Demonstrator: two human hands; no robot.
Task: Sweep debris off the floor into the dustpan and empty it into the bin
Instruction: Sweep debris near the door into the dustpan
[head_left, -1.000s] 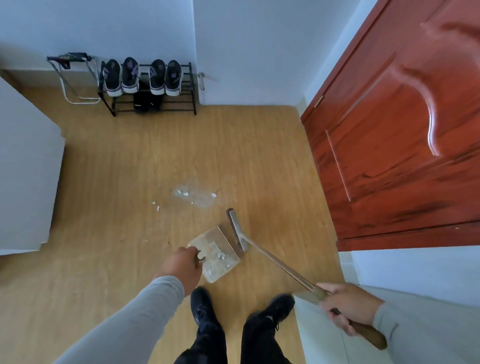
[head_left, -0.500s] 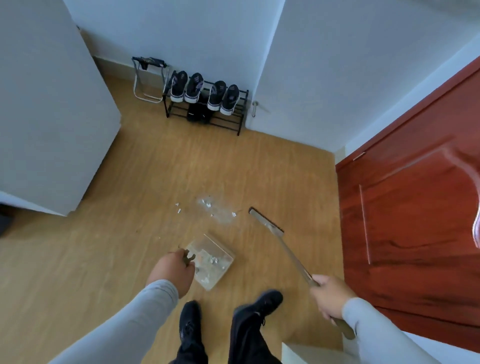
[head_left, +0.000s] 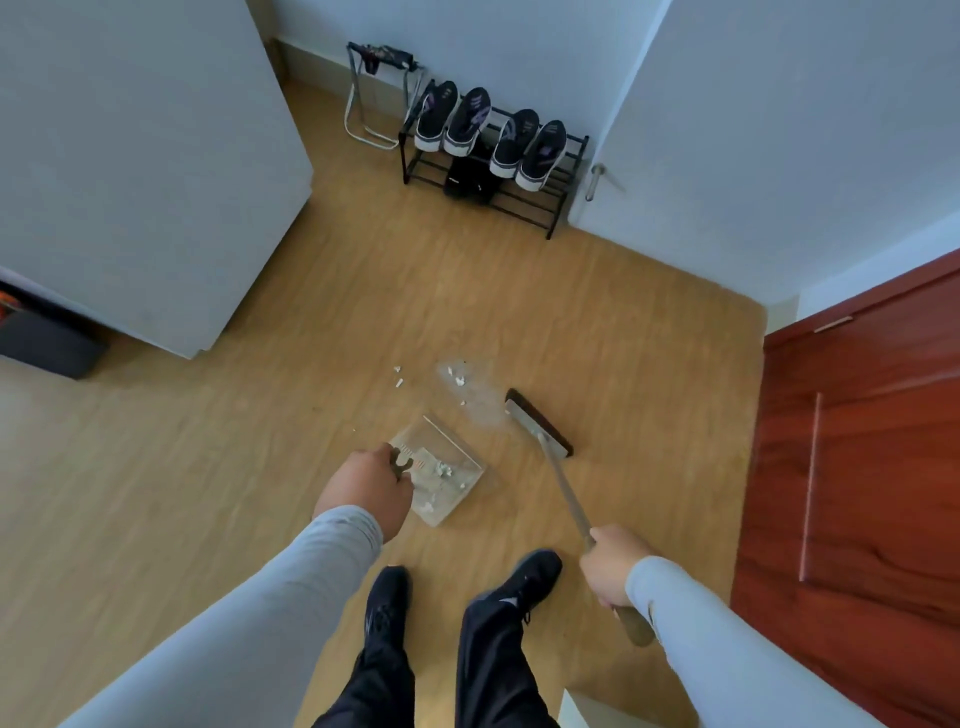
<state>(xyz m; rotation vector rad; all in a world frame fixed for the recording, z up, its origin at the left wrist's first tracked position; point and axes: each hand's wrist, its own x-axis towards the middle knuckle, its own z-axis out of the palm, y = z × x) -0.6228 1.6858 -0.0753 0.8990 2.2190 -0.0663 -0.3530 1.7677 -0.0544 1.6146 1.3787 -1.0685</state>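
A clear plastic dustpan (head_left: 457, 457) lies on the wood floor just ahead of my feet, with several white scraps inside. My left hand (head_left: 363, 488) grips its dark handle at the near left corner. My right hand (head_left: 613, 566) grips the long wooden handle of a broom (head_left: 540, 423), whose flat head rests on the floor to the right of the dustpan, apart from it. White debris (head_left: 457, 379) and a dusty smear lie on the floor beyond the pan, left of the broom head. No bin is in view.
A black shoe rack (head_left: 519, 171) with several shoes stands against the far wall, a folded metal frame (head_left: 369, 88) beside it. A large white cabinet (head_left: 130, 156) fills the left. A red wooden door (head_left: 862, 467) lines the right. My feet (head_left: 457, 587) stand below the dustpan.
The broom head has moved away from the dustpan's edge to the right and further out. My view has turned left, showing more of the white cabinet. My left hand keeps hold of the dustpan.
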